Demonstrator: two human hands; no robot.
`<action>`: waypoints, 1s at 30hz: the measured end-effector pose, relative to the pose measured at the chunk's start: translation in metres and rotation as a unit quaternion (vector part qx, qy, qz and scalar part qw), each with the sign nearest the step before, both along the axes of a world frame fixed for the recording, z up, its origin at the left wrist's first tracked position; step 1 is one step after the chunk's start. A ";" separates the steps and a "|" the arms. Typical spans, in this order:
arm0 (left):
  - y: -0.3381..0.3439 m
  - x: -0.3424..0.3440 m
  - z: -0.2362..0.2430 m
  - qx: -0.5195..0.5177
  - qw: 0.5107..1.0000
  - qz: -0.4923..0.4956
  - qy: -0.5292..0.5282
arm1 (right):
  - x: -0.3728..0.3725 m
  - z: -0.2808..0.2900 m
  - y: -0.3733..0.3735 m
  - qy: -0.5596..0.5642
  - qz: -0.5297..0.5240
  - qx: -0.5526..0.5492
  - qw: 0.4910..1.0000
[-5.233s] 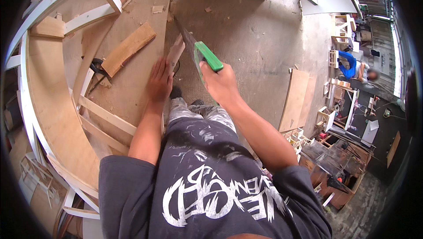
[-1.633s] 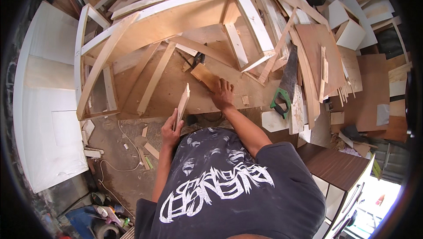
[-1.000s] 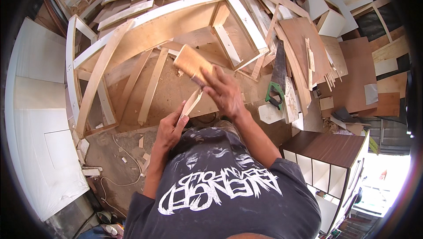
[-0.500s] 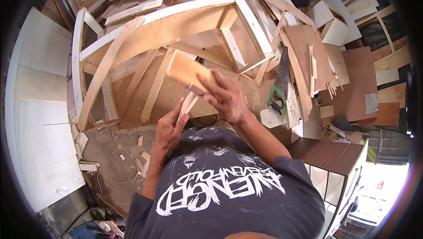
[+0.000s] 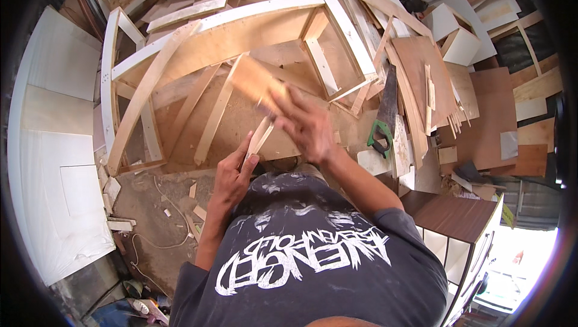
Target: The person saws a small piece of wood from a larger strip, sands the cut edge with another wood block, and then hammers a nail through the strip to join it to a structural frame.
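Observation:
My left hand is closed around the near end of a narrow wooden stick, its thumb lying along the side. Beyond it, my right hand grips a flat, light-brown wooden block, fingers over its right end. The block is smeared by motion. Where the stick's far end meets the block's near edge there is a small dark greyish part, too blurred to name. Whether the stick is joined to the block or only touching it, I cannot tell.
Ahead lies a large wooden frame with white edges, and loose planks lean across it. A green-handled handsaw rests to its right near stacked boards. White panels stand left; a brown-topped cabinet is at right.
The wooden block has shifted slightly away from me and tilts more steeply, with my right hand moving along. My left hand keeps its hold on the stick. The whole view has shifted a little.

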State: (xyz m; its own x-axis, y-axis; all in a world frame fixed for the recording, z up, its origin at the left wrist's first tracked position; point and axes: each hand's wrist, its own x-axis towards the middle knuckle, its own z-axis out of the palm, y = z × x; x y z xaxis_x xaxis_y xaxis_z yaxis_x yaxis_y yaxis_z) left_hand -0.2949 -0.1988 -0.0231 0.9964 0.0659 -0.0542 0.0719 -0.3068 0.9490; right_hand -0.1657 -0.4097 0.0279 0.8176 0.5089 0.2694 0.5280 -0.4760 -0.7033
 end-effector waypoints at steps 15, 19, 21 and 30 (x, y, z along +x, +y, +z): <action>0.010 -0.002 0.004 -0.011 1.000 0.014 0.008 | 0.000 0.002 0.012 -0.184 0.138 0.049 0.972; 0.008 -0.003 0.008 -0.008 1.000 0.007 0.003 | 0.006 0.009 0.015 -0.012 -0.028 0.069 0.997; 0.009 -0.001 0.011 -0.003 1.000 0.011 0.016 | 0.007 0.006 0.012 -0.034 0.014 0.008 0.999; 0.013 0.002 0.007 -0.020 0.997 0.014 0.069 | 0.003 -0.009 0.009 -0.170 0.066 0.008 0.983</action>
